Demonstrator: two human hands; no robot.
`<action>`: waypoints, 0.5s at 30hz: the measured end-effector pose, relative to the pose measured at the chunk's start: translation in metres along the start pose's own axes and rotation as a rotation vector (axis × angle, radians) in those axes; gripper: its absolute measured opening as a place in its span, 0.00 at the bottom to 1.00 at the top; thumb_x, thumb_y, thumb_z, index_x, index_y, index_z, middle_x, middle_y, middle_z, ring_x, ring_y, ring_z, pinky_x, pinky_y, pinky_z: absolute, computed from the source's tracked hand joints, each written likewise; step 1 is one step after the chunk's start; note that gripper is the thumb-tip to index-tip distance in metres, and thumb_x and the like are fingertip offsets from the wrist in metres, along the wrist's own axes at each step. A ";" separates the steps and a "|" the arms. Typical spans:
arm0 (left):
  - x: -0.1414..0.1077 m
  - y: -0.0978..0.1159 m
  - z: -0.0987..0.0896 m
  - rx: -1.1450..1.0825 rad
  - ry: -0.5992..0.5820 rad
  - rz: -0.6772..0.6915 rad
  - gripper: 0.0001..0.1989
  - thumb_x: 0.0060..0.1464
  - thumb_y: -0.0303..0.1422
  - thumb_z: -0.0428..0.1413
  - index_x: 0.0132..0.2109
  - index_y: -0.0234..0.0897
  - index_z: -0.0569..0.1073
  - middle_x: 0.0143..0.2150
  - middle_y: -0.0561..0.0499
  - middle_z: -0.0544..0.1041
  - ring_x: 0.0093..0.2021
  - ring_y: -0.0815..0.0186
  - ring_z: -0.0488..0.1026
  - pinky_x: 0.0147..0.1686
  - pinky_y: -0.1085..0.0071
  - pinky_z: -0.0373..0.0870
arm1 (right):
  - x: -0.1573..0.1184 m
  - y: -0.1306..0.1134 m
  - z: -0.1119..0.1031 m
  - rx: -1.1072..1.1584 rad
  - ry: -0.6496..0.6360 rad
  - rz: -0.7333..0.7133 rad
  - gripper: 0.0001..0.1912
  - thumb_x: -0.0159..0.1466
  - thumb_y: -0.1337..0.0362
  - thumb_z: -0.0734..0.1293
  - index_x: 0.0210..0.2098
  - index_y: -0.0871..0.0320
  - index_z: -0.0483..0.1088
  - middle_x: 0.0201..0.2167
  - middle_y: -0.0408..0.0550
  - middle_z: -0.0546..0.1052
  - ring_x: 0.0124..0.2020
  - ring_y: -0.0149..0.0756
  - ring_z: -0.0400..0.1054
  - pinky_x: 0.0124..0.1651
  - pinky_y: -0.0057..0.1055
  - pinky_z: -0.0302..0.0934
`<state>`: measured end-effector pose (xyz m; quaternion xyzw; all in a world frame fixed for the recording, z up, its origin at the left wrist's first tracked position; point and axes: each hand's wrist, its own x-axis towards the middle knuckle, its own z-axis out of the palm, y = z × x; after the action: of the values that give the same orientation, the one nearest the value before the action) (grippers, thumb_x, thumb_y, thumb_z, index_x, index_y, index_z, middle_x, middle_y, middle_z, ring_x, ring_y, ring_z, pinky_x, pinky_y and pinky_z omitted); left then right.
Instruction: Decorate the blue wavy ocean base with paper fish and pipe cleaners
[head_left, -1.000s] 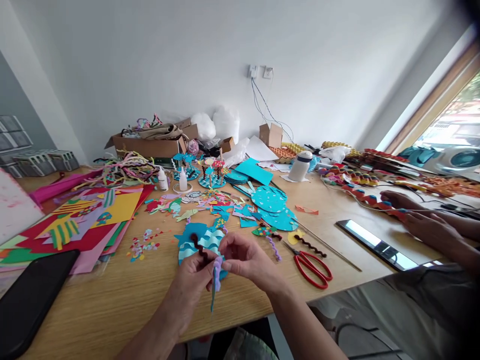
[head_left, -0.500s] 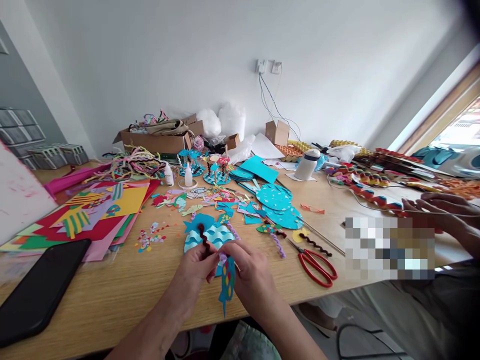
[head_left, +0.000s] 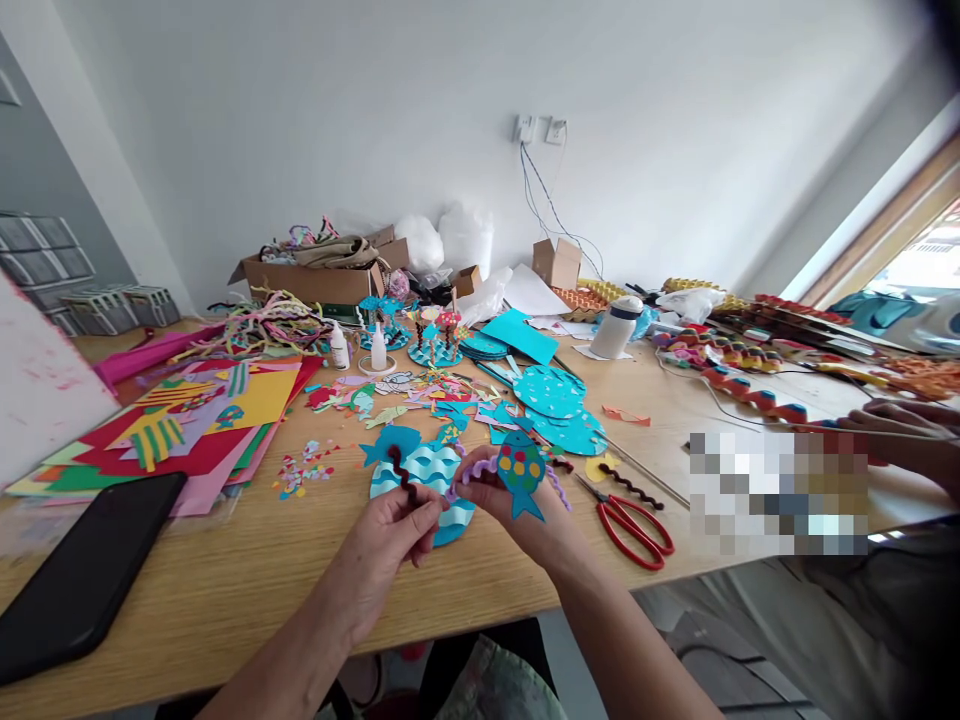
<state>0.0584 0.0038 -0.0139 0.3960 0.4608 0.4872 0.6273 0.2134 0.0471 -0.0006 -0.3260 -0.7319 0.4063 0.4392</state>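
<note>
My left hand (head_left: pixel 401 528) pinches a dark brown wavy pipe cleaner (head_left: pixel 405 474) whose top end meets a plain blue paper fish (head_left: pixel 393 444). In my right hand (head_left: pixel 506 505) a purple wavy pipe cleaner (head_left: pixel 484 467) is gripped between the fingers. At its far end is a blue paper fish with red and yellow dots (head_left: pixel 522 463), lying over the back of that hand. Fingertips of both hands are close together, and the lower ends of the pipe cleaners are partly hidden. Behind and below them lies a blue disc with wavy paper strips (head_left: pixel 420 470).
Red-handled scissors (head_left: pixel 636 530) and a brown wavy pipe cleaner (head_left: pixel 634 489) lie right of my hands. To the left are a black phone (head_left: pixel 90 570) and coloured paper sheets (head_left: pixel 255 400). Glue bottles (head_left: pixel 339 348) stand behind. A co-worker's hand (head_left: pixel 900 435) is at far right.
My right hand has turned over, swinging the dotted fish from hanging below the fingers up to the right. The plain fish in my left hand has shifted slightly left.
</note>
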 end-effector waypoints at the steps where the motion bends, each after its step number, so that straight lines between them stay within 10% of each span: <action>1: 0.000 0.000 0.000 0.006 -0.003 0.001 0.15 0.39 0.42 0.62 0.28 0.34 0.70 0.19 0.57 0.65 0.21 0.74 0.59 0.21 0.77 0.54 | 0.001 -0.002 -0.001 -0.007 -0.024 0.005 0.05 0.57 0.62 0.66 0.27 0.57 0.69 0.27 0.44 0.73 0.30 0.32 0.66 0.31 0.27 0.59; 15: 0.008 -0.007 0.001 0.118 0.059 0.074 0.15 0.36 0.42 0.61 0.23 0.35 0.69 0.17 0.58 0.63 0.19 0.74 0.58 0.19 0.77 0.54 | 0.015 -0.010 -0.003 -0.015 -0.227 0.087 0.08 0.52 0.61 0.69 0.23 0.57 0.67 0.19 0.39 0.66 0.25 0.30 0.61 0.28 0.26 0.56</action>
<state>0.0622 0.0106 -0.0215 0.4345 0.4919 0.4936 0.5707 0.2088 0.0565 0.0147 -0.3126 -0.7651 0.4538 0.3332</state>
